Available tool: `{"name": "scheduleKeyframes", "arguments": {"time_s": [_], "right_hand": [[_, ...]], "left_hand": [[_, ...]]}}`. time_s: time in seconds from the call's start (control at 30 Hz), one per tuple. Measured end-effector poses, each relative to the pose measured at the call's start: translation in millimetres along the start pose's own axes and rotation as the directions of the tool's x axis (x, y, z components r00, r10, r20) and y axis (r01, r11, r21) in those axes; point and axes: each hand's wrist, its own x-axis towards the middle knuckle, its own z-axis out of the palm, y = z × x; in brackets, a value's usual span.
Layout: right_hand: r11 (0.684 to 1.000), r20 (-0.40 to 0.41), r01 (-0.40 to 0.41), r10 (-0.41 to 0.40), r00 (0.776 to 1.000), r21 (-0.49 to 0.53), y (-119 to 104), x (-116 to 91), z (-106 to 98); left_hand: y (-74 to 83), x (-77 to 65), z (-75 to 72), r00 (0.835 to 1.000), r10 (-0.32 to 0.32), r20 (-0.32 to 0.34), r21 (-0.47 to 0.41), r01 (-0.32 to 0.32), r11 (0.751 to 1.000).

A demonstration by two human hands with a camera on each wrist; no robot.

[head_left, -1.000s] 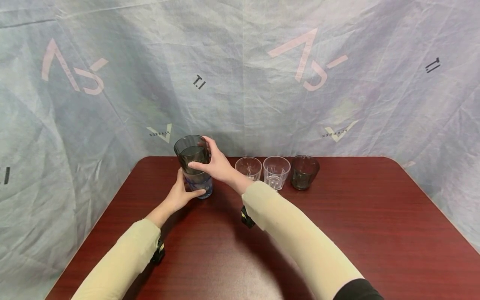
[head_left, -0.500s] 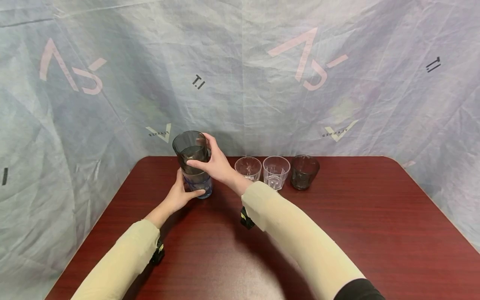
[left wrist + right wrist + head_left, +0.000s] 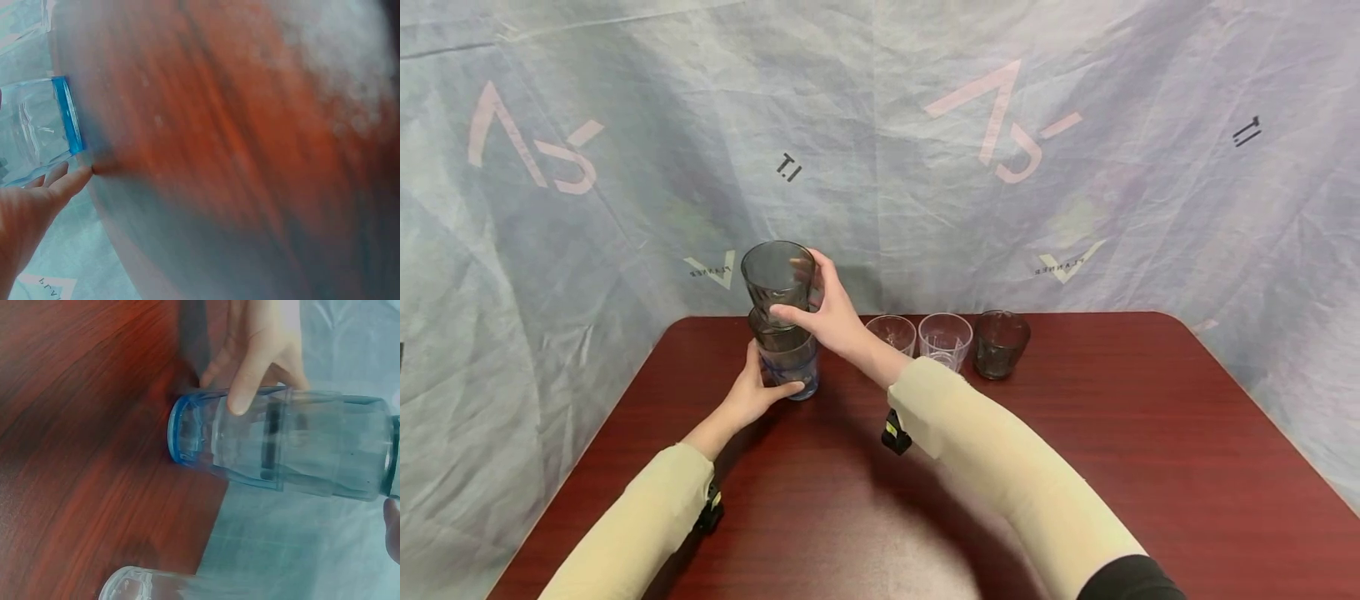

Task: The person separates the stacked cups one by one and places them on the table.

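At the left rear of the table, my left hand (image 3: 747, 396) grips a blue-tinted tumbler (image 3: 799, 375) low on its side. A smoky grey tumbler (image 3: 786, 337) sits nested in it, its upper part standing out of the blue one. Above that stack, my right hand (image 3: 837, 315) holds another smoky tumbler (image 3: 775, 271) between thumb and fingers, its base overlapping the rim below in the head view. The right wrist view shows the stack side-on, with the blue base (image 3: 181, 431) close to the tabletop and my right thumb (image 3: 392, 528) at the frame's edge.
Right of the stack stand two clear tumblers, one (image 3: 891, 333) partly behind my right forearm and the other (image 3: 945, 337) beside it, then a dark smoky tumbler (image 3: 1002, 346). The reddish-brown table (image 3: 1112, 467) meets a grey printed cloth (image 3: 880, 167) at the back.
My right hand has raised the top smoky tumbler, so more of the grey one below now shows. My left hand keeps its grip on the blue tumbler. The head view has shifted slightly.
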Motion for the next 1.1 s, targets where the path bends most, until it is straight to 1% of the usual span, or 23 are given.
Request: {"name": "scheduleKeyframes", "arguments": {"time_s": [0.1, 0.13, 0.27, 0.33, 0.47, 0.57, 0.67, 0.77, 0.83, 0.9, 1.0, 1.1], "right_hand": [[0.999, -0.007, 0.005, -0.005, 1.000, 0.051, -14, -6, -3], [0.998, -0.014, 0.007, -0.006, 1.000, 0.058, -14, -8, -5], [0.996, -0.077, 0.041, -0.035, 0.996, 0.074, -1, -9, -14], [0.996, -0.109, 0.059, -0.051, 0.993, 0.065, 7, -10, -21], [0.993, -0.138, 0.093, -0.082, 0.987, 0.075, 8, -16, -40], [0.992, -0.144, 0.100, -0.089, 0.986, 0.072, 7, -22, -56], [0.994, -0.161, 0.099, -0.089, 0.983, 0.054, 5, -30, -71], [0.992, -0.178, 0.114, -0.104, 0.979, 0.048, 3, -36, -86], [0.990, -0.184, 0.130, -0.118, 0.976, 0.051, 2, -41, -95], [0.990, -0.188, 0.135, -0.125, 0.974, 0.045, 1, -45, -105], [0.992, -0.205, 0.126, -0.118, 0.972, 0.027, -1, -53, -119], [0.994, -0.222, 0.111, -0.109, 0.969, -0.003, -1, -61, -134]], "left_hand": [[-6.3, 2.3, 0.8, 1.000, 0.010, -0.004, -0.005, -0.010, 1.000], [-7.5, 2.7, 1.1, 1.000, 0.016, -0.005, -0.008, -0.016, 1.000], [-9.1, 4.3, 2.4, 0.999, 0.040, -0.012, -0.015, -0.040, 0.999], [-9.8, 4.9, 2.5, 0.999, 0.044, -0.014, -0.015, -0.044, 0.999], [-10.2, 4.9, 2.3, 0.999, 0.038, -0.013, -0.006, -0.038, 0.999], [-5.2, 2.5, 1.8, 0.999, 0.031, -0.011, -0.002, -0.031, 1.000], [6.4, -2.4, 0.9, 0.999, 0.033, -0.005, -0.013, -0.033, 0.999], [15.9, -6.1, 0.6, 0.999, 0.052, 0.000, -0.013, -0.052, 0.999], [12.9, -5.0, 0.8, 0.998, 0.057, -0.002, 0.001, -0.057, 0.998], [5.2, -2.3, 1.2, 0.999, 0.054, -0.008, 0.014, -0.054, 0.998], [-8.2, 2.2, 1.6, 0.999, 0.048, -0.016, 0.018, -0.047, 0.999], [-13.1, 3.7, 1.9, 0.998, 0.058, -0.020, 0.011, -0.058, 0.998]]}}
